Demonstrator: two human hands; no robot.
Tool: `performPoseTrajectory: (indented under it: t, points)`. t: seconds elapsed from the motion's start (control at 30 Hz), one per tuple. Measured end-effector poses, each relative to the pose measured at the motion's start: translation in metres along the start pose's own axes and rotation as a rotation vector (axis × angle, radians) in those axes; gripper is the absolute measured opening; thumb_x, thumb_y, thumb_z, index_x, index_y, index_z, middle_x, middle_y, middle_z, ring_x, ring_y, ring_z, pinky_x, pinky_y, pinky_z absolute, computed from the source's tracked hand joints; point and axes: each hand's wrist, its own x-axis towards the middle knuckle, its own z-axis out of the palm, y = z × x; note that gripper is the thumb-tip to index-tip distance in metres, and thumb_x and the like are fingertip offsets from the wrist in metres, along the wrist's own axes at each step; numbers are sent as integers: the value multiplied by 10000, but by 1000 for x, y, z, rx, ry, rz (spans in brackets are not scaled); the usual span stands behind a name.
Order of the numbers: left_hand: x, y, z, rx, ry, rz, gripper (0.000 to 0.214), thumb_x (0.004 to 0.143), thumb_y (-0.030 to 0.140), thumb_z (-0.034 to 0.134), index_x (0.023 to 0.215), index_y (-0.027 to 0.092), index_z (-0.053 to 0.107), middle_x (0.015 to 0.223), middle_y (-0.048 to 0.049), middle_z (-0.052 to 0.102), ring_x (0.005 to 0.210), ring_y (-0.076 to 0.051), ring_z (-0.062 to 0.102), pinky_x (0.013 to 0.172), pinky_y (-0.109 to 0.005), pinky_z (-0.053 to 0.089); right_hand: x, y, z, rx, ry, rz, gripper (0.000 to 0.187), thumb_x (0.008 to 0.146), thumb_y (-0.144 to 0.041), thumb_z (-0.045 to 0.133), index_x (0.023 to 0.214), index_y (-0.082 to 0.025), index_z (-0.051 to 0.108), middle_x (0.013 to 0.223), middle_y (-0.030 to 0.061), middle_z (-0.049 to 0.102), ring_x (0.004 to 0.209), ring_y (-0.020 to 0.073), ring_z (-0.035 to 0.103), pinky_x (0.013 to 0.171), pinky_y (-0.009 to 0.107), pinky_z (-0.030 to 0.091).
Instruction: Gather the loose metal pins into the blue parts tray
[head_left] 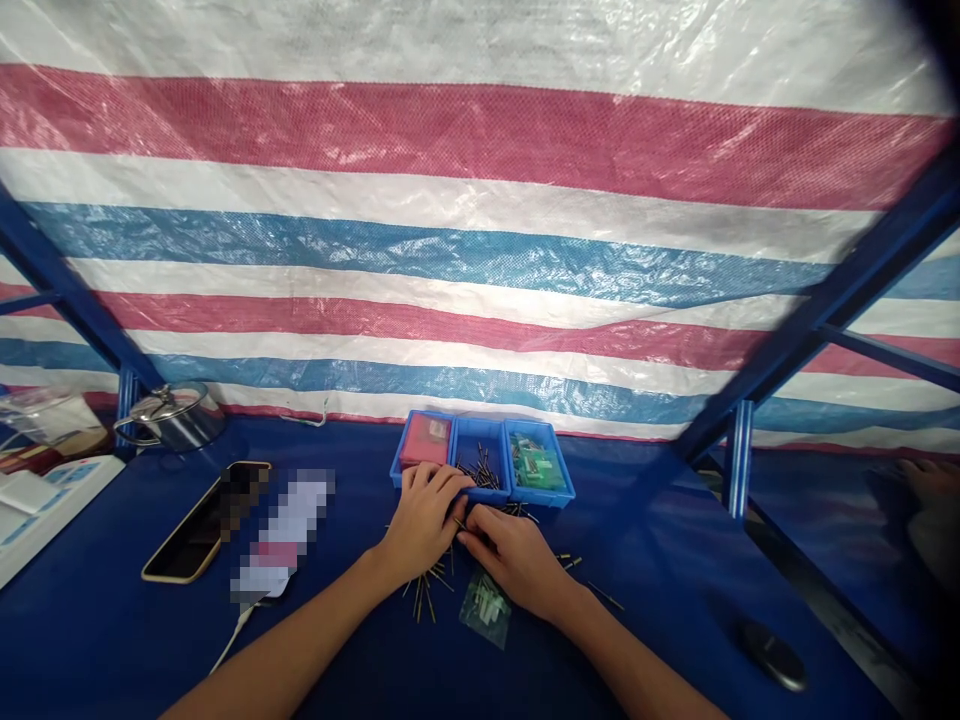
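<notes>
My left hand (pixel 426 515) is closed, its fingers bent over the front edge of the blue parts bin (pixel 480 432). Close beside it, my right hand (pixel 516 552) is closed in a pinch. A thin, brass-coloured drill bit (pixel 460 523) shows between the fingertips of both hands, partly hidden. More slim dark and gold bits (pixel 424 597) lie loose on the table around the hands. Others are heaped in the bin's middle compartment. Below my right hand lies a clear plastic bag (pixel 486 608) with pale green pieces in it.
The bin's left compartment holds a red box (pixel 425 443), its right one green packets (pixel 536 462). A phone (pixel 206 522), a blurred-out item with a white cable (pixel 238 635), a steel pot (pixel 180 418) and a power strip (pixel 52 515) are leftward. A dark oval object (pixel 772 655) sits right.
</notes>
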Motion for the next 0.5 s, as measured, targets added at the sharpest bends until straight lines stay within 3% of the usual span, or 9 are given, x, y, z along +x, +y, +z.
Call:
performPoseTrajectory:
  t: [0.2,0.5]
  points:
    - [0,0,2,1,10,0,259,1054,178,530,1260,275,651,1252,-40,696,1131,-265,547,936,-442,384,0,0,0,5,13,-13,168,1086,-282,579,931,-251,524,891,-27,684,726,161,635,629,271,369]
    - [0,1,0,-10,11,6,236,1076,197,518,1264,275,638,1249,-36,698,1120,-258,545,939,-451,377,-1,1,0,18,47,-32,252,1151,-301,397,934,-251,514,898,6,672,770,181,653,673,278,416]
